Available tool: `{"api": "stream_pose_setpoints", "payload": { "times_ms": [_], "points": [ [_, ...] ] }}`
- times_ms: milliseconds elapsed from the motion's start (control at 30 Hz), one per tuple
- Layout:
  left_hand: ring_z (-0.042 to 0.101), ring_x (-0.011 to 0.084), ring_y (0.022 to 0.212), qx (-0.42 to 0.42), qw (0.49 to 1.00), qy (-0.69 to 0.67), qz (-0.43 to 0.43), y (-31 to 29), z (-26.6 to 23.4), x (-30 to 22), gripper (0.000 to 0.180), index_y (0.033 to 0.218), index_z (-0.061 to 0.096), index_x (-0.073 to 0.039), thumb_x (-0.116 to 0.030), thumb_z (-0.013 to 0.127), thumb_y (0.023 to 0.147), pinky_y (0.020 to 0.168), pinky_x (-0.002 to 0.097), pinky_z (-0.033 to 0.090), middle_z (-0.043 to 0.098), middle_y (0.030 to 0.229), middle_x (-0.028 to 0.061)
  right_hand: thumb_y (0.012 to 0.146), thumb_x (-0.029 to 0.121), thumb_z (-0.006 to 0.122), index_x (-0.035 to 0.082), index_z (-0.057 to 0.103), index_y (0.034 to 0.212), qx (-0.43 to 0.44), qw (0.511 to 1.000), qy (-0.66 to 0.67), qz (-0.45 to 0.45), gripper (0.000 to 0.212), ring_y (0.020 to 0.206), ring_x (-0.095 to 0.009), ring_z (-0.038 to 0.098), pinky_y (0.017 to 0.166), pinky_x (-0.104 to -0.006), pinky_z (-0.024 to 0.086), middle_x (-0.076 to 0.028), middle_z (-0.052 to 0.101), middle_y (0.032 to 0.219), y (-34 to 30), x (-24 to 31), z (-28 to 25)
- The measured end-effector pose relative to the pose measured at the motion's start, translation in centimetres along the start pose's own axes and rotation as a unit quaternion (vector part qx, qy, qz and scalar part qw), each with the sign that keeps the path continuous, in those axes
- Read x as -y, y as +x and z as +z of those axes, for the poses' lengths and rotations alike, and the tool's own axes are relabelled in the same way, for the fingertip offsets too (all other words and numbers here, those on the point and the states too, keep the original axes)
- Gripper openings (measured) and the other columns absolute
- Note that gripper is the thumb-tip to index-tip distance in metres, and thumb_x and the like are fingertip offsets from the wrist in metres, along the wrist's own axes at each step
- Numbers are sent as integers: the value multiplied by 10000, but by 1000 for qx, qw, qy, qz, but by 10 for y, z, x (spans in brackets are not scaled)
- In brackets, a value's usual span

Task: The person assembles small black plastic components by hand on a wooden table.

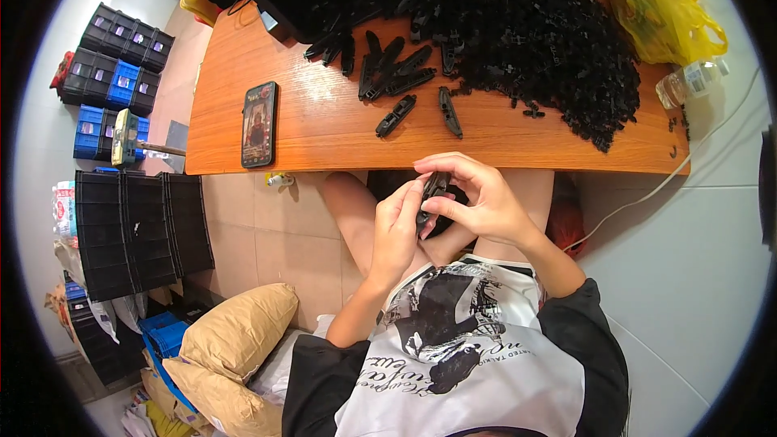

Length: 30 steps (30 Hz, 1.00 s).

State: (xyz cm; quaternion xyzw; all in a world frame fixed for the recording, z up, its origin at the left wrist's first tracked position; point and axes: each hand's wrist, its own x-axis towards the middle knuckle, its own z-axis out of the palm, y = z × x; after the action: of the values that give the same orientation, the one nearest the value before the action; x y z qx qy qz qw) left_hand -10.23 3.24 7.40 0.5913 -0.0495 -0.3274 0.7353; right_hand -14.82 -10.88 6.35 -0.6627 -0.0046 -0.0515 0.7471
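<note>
Over my lap, just off the table's near edge, I hold a black plastic part (435, 194) between both hands. My left hand (398, 222) grips it from the left, with the thumb along its side. My right hand (477, 198) closes on it from the right, thumb pressed against its face and fingers curled over the top. On the table ahead lie two similar long black plastic parts, one (396, 116) to the left and one (450, 112) to the right. Behind them several more like them (392, 69) are bunched together. Fingers cover much of the held part.
A large heap of small black pieces (550, 57) covers the wooden table's (324, 142) back right. A phone (260, 125) lies at the left. A yellow plastic bag (660, 8) and a clear bottle (692, 83) stand at the right. Black crates (133, 231) and brown paper sacks (239, 332) fill the left side.
</note>
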Motion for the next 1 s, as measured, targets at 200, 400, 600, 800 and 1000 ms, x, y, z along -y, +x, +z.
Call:
{"api": "stream_pose_setpoints", "payload": {
  "times_ms": [200, 400, 600, 800, 1000],
  "points": [
    [478, 61, 588, 0, 1000, 17, 0, -7, 1, 5, 302, 1067, 556, 48, -189, 399, 966, 477, 191, 368, 633, 891, 112, 727, -11, 705, -5, 488, 1187, -11, 999, -21, 25, 509, 1004, -154, 545, 875, -287, 445, -99, 561, 1106, -5, 4, 3],
    [478, 62, 611, 28, 999, 12, 16, -10, -3, 12, 314, 1070, 554, 51, -200, 390, 975, 503, 189, 373, 622, 886, 90, 730, -39, 691, -27, 474, 1212, -13, 996, 62, 56, 528, 970, -148, 558, 869, -287, 453, -99, 581, 1052, -5, 4, 0],
    [449, 49, 603, 46, 998, 44, 0, -22, -10, 27, 320, 1073, 556, 34, -217, 378, 984, 521, 182, 350, 551, 749, 30, 769, -92, 616, -53, 460, 1233, -6, 989, 124, 80, 491, 1025, -174, 557, 889, -293, 458, -144, 580, 1100, -22, -10, -1],
    [509, 89, 644, 31, 990, 136, -26, -30, -23, 53, 252, 1076, 578, 4, -162, 428, 962, 576, 221, 419, 574, 795, 31, 814, -13, 608, -48, 518, 1176, -12, 992, 80, 100, 375, 999, -177, 594, 886, -294, 468, -136, 620, 1067, -36, -39, -3],
    [600, 269, 809, -22, 868, 432, 246, 3, -43, 78, 226, 1027, 631, -10, -13, 594, 805, 744, 329, 477, 634, 934, 150, 789, 17, 629, -2, 623, 990, -233, 929, -270, -97, 202, 751, -185, 635, 639, -264, 498, -125, 649, 885, -15, -34, -32]
  ]
}}
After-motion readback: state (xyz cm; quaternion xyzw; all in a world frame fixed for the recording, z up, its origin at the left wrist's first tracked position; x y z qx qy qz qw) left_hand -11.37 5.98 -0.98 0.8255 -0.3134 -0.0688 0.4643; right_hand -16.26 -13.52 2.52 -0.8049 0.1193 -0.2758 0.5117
